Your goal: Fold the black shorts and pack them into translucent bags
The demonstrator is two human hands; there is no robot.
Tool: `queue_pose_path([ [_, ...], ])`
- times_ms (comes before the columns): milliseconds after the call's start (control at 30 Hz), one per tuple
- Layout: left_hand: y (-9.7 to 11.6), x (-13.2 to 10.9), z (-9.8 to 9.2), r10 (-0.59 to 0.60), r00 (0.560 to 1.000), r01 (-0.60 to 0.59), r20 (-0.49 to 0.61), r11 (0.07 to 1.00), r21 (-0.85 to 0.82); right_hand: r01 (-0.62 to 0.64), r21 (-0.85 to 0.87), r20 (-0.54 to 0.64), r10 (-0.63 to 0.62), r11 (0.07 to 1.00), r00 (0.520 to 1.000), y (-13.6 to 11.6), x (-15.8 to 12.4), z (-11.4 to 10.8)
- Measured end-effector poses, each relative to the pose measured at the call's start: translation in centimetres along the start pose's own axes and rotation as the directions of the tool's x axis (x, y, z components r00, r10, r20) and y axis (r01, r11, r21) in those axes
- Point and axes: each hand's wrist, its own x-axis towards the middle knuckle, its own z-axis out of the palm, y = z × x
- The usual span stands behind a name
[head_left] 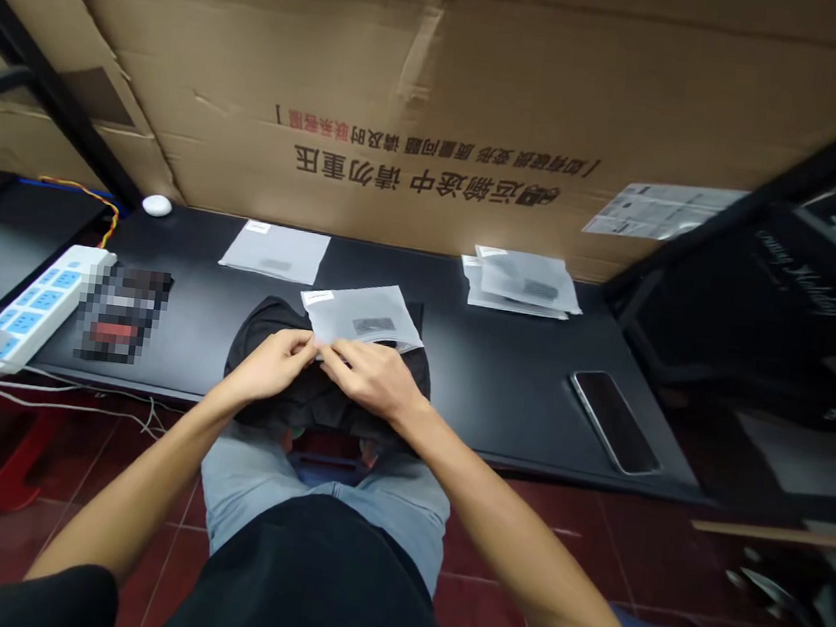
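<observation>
While viewed from the head-worn camera, a frosted plastic bag (361, 315) is pinched at its lower edge in a firm grip by the left hand (270, 365) and right hand (371, 379), seemingly to keep it steady, atop a black garment (263, 331) on the black tabletop (498, 403); similar bags (523, 280) are laid beyond, apparently kept apart from the work.

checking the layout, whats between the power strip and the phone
Head view: a pixelated item, then a black garment under a plastic bag, left hand and right hand.
</observation>
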Motion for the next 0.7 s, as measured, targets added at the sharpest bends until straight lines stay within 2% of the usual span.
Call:
queue_pose_path([
  [133, 0.6, -0.3, 0.4, -0.006, 1.0, 0.005, -0.002, 0.985, -0.17, 0.087, 0.001, -0.001, -0.087, 0.996, 0.996, -0.1, 0.9, 0.5],
  [333, 0.4, -0.2, 0.6, -0.007, 0.999, -0.001, -0.05, 0.985, -0.172, 0.11, -0.052, -0.101, -0.115, 0.993, 0.988, 0.9, 0.4, 0.1],
  [533, -0.6, 0.0, 0.4, -0.034, 0.991, 0.003, -0.13, 0.972, -0.234, -0.015, -0.058, -0.126, 0.007, 0.998, 0.992, 2.5, -1.2, 0.3],
  [700, -0.4, -0.4, -1.0, -0.05, 0.986, 0.004, -0.16, 0.96, -0.279, -0.132, -0.034, -0.105, 0.128, 0.991, 0.986, 4.9, -4.1, -0.2],
])
